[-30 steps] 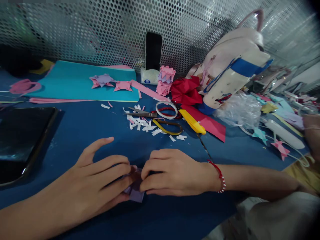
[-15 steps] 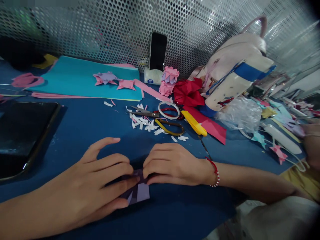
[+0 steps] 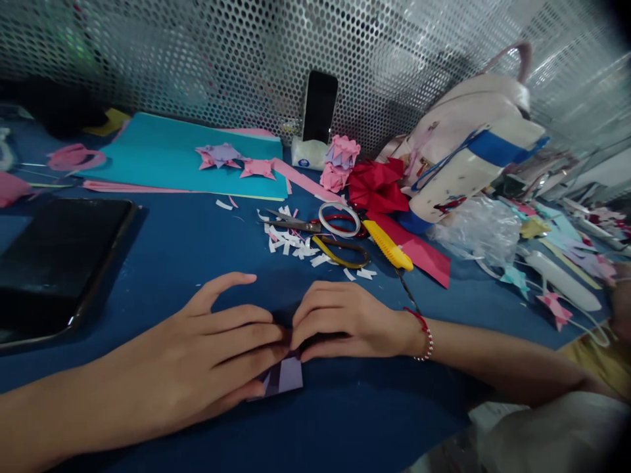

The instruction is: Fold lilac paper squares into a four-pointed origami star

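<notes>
A folded piece of purple paper (image 3: 290, 373) lies on the blue table, partly hidden under my fingers. My left hand (image 3: 211, 351) rests over its left part, fingers stretched out and pressing it down, with the thumb or little finger side not fully clear. My right hand (image 3: 345, 322), with a red cord and beaded bracelet at the wrist, has its fingers pinched at the paper's upper edge. Beyond the hands lie scissors (image 3: 296, 225), a white tape ring (image 3: 340, 219) and a yellow cutter (image 3: 388, 244) among white paper scraps (image 3: 288, 243).
A dark tablet or large phone (image 3: 59, 263) lies at left. Behind are blue paper sheets (image 3: 162, 154) with small folded paper pieces, a propped phone (image 3: 319, 105), a red paper shape (image 3: 377, 184), a bottle (image 3: 468, 174) and a pale bag (image 3: 453, 112). Another person's hand shows at far right.
The view has shifted slightly, so things appear a little farther right. My left hand's fingers have slid closer to my right hand and cover more of the purple paper.
</notes>
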The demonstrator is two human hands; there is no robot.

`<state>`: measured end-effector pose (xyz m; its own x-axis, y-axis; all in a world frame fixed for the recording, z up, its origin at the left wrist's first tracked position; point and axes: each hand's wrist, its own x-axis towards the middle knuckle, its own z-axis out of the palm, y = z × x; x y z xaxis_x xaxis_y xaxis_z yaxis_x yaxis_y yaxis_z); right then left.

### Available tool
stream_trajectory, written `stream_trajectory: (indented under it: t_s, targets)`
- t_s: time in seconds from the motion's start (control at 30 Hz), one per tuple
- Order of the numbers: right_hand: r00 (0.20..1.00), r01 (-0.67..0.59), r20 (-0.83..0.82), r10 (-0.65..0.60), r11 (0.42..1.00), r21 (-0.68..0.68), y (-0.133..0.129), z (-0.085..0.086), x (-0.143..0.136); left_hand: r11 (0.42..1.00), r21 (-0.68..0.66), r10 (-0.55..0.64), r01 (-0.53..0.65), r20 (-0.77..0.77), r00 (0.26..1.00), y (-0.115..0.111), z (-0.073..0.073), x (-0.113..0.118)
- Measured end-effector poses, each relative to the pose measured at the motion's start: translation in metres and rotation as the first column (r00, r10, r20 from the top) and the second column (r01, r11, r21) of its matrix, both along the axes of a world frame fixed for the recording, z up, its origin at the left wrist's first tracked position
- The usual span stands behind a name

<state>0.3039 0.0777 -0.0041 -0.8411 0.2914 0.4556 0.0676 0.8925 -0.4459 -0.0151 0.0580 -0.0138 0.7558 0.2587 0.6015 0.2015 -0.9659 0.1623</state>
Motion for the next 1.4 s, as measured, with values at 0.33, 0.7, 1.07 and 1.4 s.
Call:
stream_trajectory:
  t_s: [0.33,0.7,1.07,1.4]
  targets:
    - [0.991,0.024,0.117,-0.061,0.957,0.290,-0.003,-0.004,0.003,0.993,0.073,-0.086,0.096,-0.129,0.988,0.013,0.034,-0.008]
    - [0.980,-0.003,0.159,-0.118,0.794,0.608,0.008,-0.004,0.004,0.992,0.024,-0.120,0.123,-0.098,0.988,0.017,0.003,-0.014]
    - [0.941,-0.028,0.290,-0.173,0.816,0.578,0.002,0.003,-0.001,0.994,0.049,-0.089,0.096,-0.126,0.988,0.005,0.008,-0.023]
    - [0.903,0.082,0.391,-0.178,0.965,0.251,-0.011,0.014,-0.022,0.987,0.093,-0.112,0.130,-0.172,0.979,-0.003,0.017,-0.029]
